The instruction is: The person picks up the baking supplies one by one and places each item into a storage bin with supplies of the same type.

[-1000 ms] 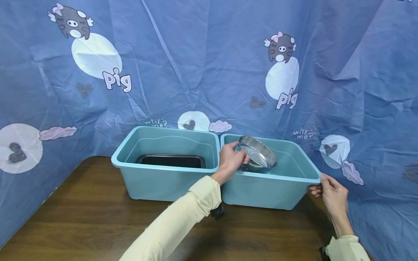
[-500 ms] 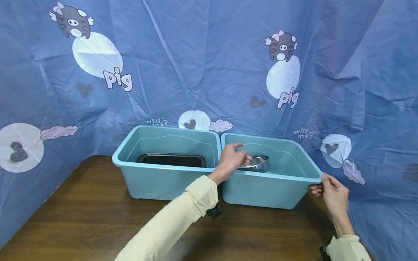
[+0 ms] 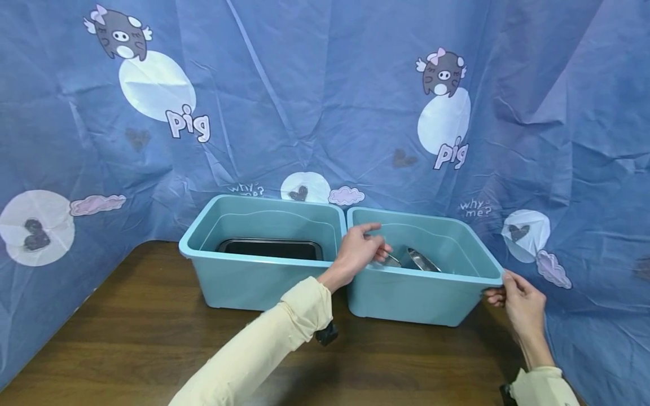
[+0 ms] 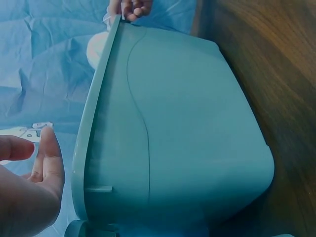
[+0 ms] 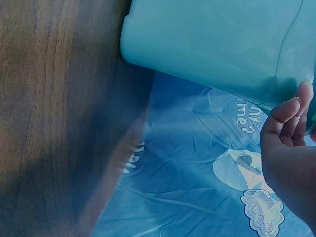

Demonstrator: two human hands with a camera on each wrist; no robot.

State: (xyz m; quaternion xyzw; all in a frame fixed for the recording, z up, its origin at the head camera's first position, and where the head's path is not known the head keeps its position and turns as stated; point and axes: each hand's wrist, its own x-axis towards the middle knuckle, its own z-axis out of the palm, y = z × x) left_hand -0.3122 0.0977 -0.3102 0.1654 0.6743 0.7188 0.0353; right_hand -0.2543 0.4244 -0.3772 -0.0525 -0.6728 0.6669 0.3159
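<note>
Above the left end of the right-hand teal plastic bin (image 3: 406,296), my left hand (image 3: 359,248) hovers with nothing held. Its thumb and fingers stand apart in the left wrist view, beside the bin's rim. A shiny round metal pan (image 3: 423,261) leans tilted inside that bin, mostly hidden by the front wall. Another piece of metal (image 3: 393,260) shows just past my left fingertips; its shape is hidden. With my right hand (image 3: 523,299) I grip the right front corner of the bin's rim, seen also in the right wrist view.
A second teal bin (image 3: 264,285) stands close on the left, with a dark rectangular baking pan (image 3: 271,249) inside. Both rest on a brown wooden table (image 3: 127,338). A blue printed cloth (image 3: 315,101) hangs behind and at the sides.
My left hand has let go of the round pan, which dropped into the right-hand bin and now leans further right. My right hand has stayed on the rim.
</note>
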